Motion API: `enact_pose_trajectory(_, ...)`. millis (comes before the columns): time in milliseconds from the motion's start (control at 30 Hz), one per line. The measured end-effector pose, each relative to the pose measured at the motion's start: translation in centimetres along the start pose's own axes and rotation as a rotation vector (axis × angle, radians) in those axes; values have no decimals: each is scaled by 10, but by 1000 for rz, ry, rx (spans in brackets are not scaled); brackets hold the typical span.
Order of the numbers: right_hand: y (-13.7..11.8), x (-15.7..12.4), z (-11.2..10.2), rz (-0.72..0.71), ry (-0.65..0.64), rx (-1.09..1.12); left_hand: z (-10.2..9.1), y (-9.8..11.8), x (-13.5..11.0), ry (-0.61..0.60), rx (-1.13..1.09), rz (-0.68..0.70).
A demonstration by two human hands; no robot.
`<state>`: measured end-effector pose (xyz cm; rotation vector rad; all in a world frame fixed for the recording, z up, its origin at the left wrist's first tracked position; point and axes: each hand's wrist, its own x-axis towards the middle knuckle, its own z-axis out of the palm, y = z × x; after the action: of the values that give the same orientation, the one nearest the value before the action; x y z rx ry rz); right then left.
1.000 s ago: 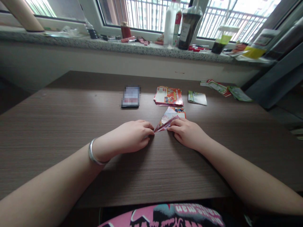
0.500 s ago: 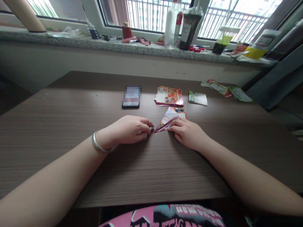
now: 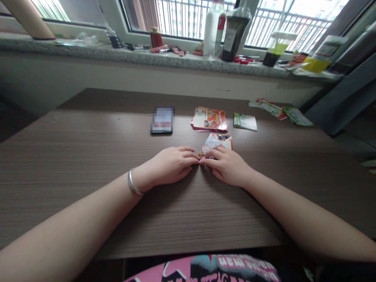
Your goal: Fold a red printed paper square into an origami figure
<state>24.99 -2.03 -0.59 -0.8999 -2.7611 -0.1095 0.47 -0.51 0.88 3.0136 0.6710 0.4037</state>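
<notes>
A folded printed paper [image 3: 212, 143] lies on the table in front of me, with its upper part, in white, red and blue, in sight. My right hand [image 3: 227, 166] presses on its near side with bent fingers and covers much of that part. From the other side my left hand [image 3: 178, 164], with a silver bangle on its wrist, pinches the paper's left corner. The fingertips of both hands almost meet there and hide the corner's exact shape.
Behind the paper lie a stack of red and white printed sheets [image 3: 210, 119] and a smaller stack of cards [image 3: 245, 122]. A phone [image 3: 162, 120] is to their left. Green and red packets [image 3: 273, 109] lie at the far right. Bottles and cups crowd the windowsill [image 3: 188, 60].
My left hand has moved right, from beside the paper onto its left corner. The raised striped flap has been pressed down, and my right hand's fingers have slid left.
</notes>
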Motion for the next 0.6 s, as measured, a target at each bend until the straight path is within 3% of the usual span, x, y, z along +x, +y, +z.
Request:
enact_pose_trajectory(300, 1, 1, -6, 15, -66, -87, 0, 3, 3, -30, 63, 7)
enact_pose_trajectory(600, 7, -3, -8, 38, -72, -36, 1, 1, 0, -7, 67, 19)
